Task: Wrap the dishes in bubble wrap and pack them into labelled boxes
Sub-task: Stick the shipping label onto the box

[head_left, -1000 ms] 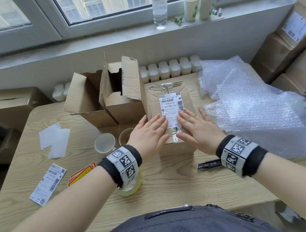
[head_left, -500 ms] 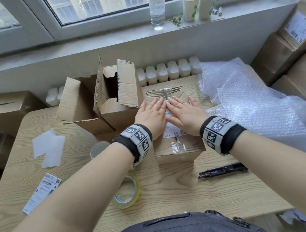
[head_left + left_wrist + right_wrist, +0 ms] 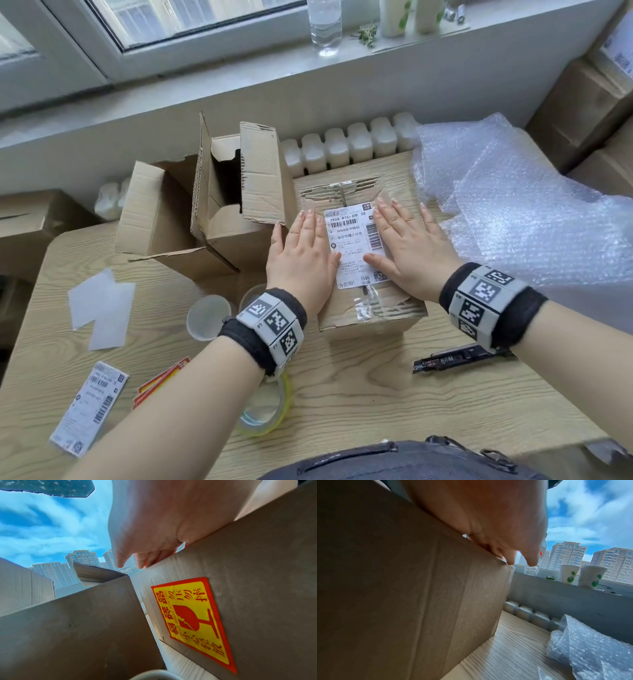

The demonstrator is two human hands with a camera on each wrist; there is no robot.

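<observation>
Pretty far along on this one, by the look of it. Closed box [image 3: 368, 301] in the middle of the tabletop [image 3: 342, 377], taped shut, shipping label [image 3: 356, 246] on its top. Left hand [image 3: 301, 253] and right hand [image 3: 407, 250] both flat on that top, fingers straight, one on each side of the label, pressing it down. Nothing grasped in either grip, just open palms on cardboard. Dishes for this box presumably wrapped and inside already, though not visible, so can't confirm.

Still left, judging by the clutter: open box [image 3: 219, 205] just left of the sealed one, flaps up, inside too dark to read. Two cups [image 3: 207, 320] standing bare on the tabletop near the left wrist, not wrapped. Big heap of bubble wrap [image 3: 534, 219] off to the right. Spare label [image 3: 90, 407], tape roll [image 3: 267, 407] and a black marker [image 3: 459, 358] lying around too. So one box about done, at least one more to go.

Left wrist view gives something the head view misses: a red and yellow fragile sticker [image 3: 193, 622] on the box's side, plus the open box pressed right up against it. Right wrist view shows the other side plain, no sticker, with bubble wrap close by.
</observation>
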